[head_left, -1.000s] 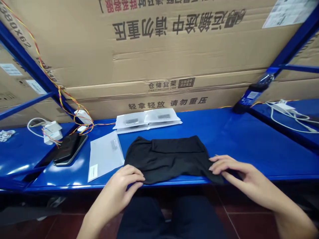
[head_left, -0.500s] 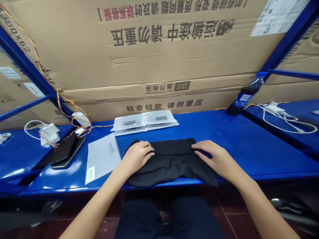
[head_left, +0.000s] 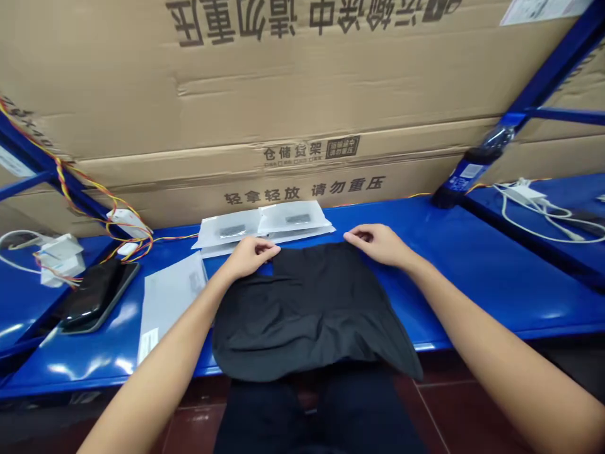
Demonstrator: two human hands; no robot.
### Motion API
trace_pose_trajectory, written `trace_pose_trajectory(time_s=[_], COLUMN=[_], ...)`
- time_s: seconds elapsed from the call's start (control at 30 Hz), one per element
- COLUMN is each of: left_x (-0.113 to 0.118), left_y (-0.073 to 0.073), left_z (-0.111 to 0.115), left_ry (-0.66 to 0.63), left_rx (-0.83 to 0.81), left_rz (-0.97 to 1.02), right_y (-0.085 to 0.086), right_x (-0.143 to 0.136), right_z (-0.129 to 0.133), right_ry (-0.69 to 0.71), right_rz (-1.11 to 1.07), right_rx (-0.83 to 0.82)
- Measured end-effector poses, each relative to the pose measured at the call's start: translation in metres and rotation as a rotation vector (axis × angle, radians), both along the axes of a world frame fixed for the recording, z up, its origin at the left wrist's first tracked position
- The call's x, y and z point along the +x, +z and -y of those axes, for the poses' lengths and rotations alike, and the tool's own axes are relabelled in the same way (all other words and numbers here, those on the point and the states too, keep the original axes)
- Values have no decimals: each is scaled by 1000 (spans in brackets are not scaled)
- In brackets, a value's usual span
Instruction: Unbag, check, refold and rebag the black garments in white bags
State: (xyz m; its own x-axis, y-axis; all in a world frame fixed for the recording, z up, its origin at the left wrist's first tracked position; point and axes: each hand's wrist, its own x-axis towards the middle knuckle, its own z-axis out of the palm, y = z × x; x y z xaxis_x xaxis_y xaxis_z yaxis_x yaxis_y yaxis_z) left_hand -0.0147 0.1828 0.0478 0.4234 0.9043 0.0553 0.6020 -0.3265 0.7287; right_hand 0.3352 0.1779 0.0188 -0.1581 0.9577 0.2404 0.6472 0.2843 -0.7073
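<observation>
A black cloth (head_left: 307,309) lies spread on the blue shelf top (head_left: 425,277), its lower part wrinkled and hanging past the front edge. At the cloth's upper left corner, my left hand (head_left: 250,256) is closed in a pinch on the fabric. My right hand (head_left: 378,244) pinches the upper right corner, fingers curled. The top edge runs between both hands. Just behind the cloth are white translucent packets (head_left: 297,217), each with a small dark item inside. Another translucent bag (head_left: 172,290) with a white label lies left of the cloth, partly behind my left forearm.
A dark phone (head_left: 92,293) rests on another flat device at the left, near white adapters (head_left: 61,258) and red-yellow wires. A dark bottle (head_left: 467,167) leans by the right post. White cables (head_left: 529,195) lie far right. Large cardboard boxes (head_left: 302,94) stand behind.
Both hands have moved toward the back of the shelf with the cloth's top edge, unfolding it into a larger sheet. The fingers have closed at the corners. The camera view has also shifted.
</observation>
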Motion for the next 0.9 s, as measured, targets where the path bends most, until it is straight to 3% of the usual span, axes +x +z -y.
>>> trace_pose_trajectory(time_s=[0.17,0.9], left_x=[-6,-9], left_y=[-12,-15], left_z=[1,-8], left_ry=[22,25], left_rx=[-32,-46], left_rz=[24,47], right_y=[-13,-12], right_x=[5,8], right_z=[6,1], right_ry=[23,15], right_rz=[-5,-179], right_rx=[-16,-94])
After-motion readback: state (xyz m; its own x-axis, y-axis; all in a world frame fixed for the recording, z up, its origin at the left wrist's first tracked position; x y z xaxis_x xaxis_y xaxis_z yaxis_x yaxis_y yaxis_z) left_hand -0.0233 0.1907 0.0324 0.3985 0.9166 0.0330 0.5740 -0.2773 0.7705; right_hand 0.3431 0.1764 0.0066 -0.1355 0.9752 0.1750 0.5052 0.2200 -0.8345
